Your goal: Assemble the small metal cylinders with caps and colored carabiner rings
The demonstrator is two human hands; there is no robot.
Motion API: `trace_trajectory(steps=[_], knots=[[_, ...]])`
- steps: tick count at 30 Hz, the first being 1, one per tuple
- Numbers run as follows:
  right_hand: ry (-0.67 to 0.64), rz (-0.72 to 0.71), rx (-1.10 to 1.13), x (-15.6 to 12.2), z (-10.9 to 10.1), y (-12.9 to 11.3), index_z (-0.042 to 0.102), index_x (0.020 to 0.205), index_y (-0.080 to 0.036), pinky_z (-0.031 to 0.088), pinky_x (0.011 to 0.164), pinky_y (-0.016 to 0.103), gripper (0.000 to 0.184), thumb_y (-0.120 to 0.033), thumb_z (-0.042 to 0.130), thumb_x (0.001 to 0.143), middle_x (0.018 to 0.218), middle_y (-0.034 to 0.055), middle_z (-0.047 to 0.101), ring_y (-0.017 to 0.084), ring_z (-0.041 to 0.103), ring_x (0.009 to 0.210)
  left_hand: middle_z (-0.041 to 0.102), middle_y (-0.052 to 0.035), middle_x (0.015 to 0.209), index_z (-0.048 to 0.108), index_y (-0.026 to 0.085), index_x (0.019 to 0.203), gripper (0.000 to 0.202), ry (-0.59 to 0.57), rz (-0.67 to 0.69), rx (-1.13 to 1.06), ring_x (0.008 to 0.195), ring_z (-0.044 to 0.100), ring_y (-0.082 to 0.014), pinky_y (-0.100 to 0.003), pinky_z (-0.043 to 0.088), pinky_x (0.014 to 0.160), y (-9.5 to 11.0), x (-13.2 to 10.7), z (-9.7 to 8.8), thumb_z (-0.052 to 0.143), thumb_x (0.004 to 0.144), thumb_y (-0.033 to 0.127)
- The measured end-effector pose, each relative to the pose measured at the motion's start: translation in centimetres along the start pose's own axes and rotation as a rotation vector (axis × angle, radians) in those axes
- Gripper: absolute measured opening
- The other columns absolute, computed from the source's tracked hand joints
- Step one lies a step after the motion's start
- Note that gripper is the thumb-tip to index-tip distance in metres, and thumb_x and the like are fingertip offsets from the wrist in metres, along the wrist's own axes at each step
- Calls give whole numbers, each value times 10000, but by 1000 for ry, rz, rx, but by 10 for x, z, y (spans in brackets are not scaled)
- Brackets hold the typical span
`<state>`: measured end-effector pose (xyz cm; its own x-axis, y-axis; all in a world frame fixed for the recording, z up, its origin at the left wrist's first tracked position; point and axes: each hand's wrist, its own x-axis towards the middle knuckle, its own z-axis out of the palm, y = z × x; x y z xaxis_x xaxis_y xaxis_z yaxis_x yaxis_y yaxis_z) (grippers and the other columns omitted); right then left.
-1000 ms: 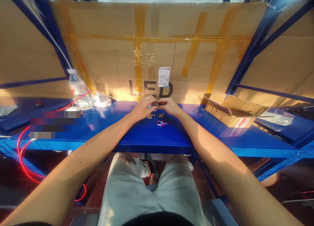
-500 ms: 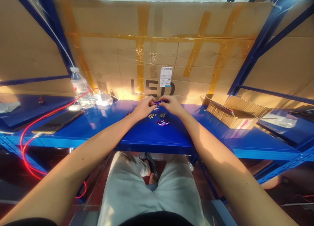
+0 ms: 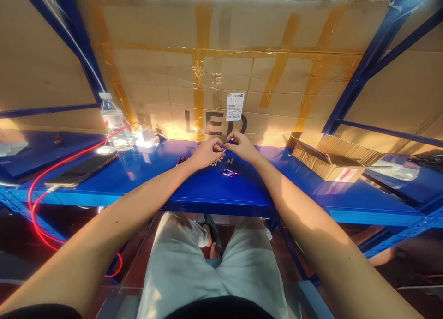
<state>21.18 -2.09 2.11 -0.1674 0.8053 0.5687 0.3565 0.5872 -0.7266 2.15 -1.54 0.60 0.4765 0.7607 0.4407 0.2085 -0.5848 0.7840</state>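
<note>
My left hand (image 3: 209, 153) and my right hand (image 3: 242, 149) meet over the blue table, fingertips almost touching. Between my right thumb and fingers is a thin, shiny purple tube (image 3: 231, 141), tilted and mostly covered. My left fingers are pinched close to its lower end, around a small piece too hidden to name. Just below the hands lie two little piles of small brass-coloured parts, the right pile (image 3: 230, 161) in full view and the left pile (image 3: 215, 163) partly behind my left hand. Nearer to me is a cluster of shiny purple pieces (image 3: 230, 172). More purple pieces (image 3: 181, 160) lie left of my left wrist.
On the left of the blue table (image 3: 214, 189) are a phone (image 3: 83, 170) on a red cable (image 3: 34, 194), a water bottle (image 3: 116, 125) and a white charger (image 3: 147, 139). An open cardboard box (image 3: 332, 164) stands right. A large cardboard sheet (image 3: 155, 88) rises behind.
The purple tube has gone from lying nearly level between both hands to a steeper tilt in my right fingers. My left hand has shifted slightly right and down, covering part of the left brass pile.
</note>
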Motion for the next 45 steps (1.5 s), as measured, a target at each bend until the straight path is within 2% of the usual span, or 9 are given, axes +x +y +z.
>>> trace_trajectory(steps=[4,8,15,18,25,33,37,41,45], knots=[[-30,51,106,0,2,1,573,775,-216,388,550,268,281,-347,818,732,622,-42,579,122,486,568,716,25,678,569,174,942,214,-1,-51,-98,681,727,-155,-283,549,691,1,0,1,704,840,44],[30,159,160,-1,0,-2,586,773,-210,428,516,269,256,-293,829,766,596,-22,615,132,541,539,714,23,655,546,172,919,213,42,-72,-157,632,721,-151,-293,566,679,1,3,0,711,861,51],[-21,307,328,-6,-2,-8,616,753,-185,505,552,248,250,-215,864,765,694,44,717,147,650,631,693,44,615,548,179,892,193,149,39,-114,618,714,-138,-253,544,637,-1,6,-7,680,877,38],[-35,334,345,-7,-2,-9,634,762,-177,513,565,245,203,-176,835,790,707,50,724,149,663,648,696,45,619,547,180,897,206,150,52,-105,593,708,-131,-245,546,624,-1,6,-7,701,872,45],[-12,403,317,-7,-1,-11,637,747,-168,502,559,241,164,-90,750,837,676,46,707,132,639,610,708,19,626,514,184,895,238,98,-22,-209,573,721,-151,-260,585,576,-6,8,-5,739,884,108],[-21,453,370,-7,-4,-13,645,745,-166,516,582,242,170,-92,779,819,700,58,709,142,649,644,699,-7,634,671,141,832,89,138,2,-129,553,682,-124,-247,585,569,3,6,-9,731,897,127],[-33,459,415,-8,-5,-12,643,761,-162,518,597,246,161,-68,760,820,701,53,701,140,646,643,720,-6,681,723,151,915,35,170,24,-88,585,689,-136,-267,590,598,2,6,-9,743,887,159],[-22,458,447,-7,-5,-8,638,783,-164,527,620,252,163,-47,749,808,701,44,696,139,652,651,755,-16,783,750,170,1014,122,213,152,97,642,687,-141,-298,595,685,-2,7,-12,702,903,177],[-58,428,477,-6,-5,-2,644,800,-173,531,629,245,174,-67,781,777,709,33,699,142,664,689,769,-35,898,719,178,1035,145,249,288,294,789,693,-162,-310,574,776,-4,7,-15,684,895,185]])
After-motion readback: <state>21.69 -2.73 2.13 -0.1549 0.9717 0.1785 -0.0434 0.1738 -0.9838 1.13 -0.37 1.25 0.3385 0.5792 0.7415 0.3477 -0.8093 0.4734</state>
